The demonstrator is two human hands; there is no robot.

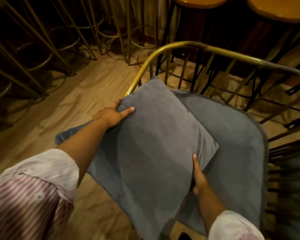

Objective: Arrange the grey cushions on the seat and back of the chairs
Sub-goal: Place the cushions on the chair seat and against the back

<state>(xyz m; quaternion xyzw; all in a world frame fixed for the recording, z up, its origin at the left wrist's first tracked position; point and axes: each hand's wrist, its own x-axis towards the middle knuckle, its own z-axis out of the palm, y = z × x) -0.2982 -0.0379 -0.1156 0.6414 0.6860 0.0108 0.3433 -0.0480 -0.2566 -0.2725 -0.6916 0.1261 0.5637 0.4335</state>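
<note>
**Both hands gripping the grey back cushion over the chair**

Both of my hands are clamping the square grey back cushion point(154, 135): my left hand point(111, 115) is pinching its far-left corner near the chair's brass rail point(215, 49), and my right hand point(198, 179) is gripping its near-right edge. I am holding it tilted above the grey seat cushion point(232, 135), which is lying on the chair's seat inside that rail. Wooden stools point(275, 9) are standing beyond the rail.
</note>
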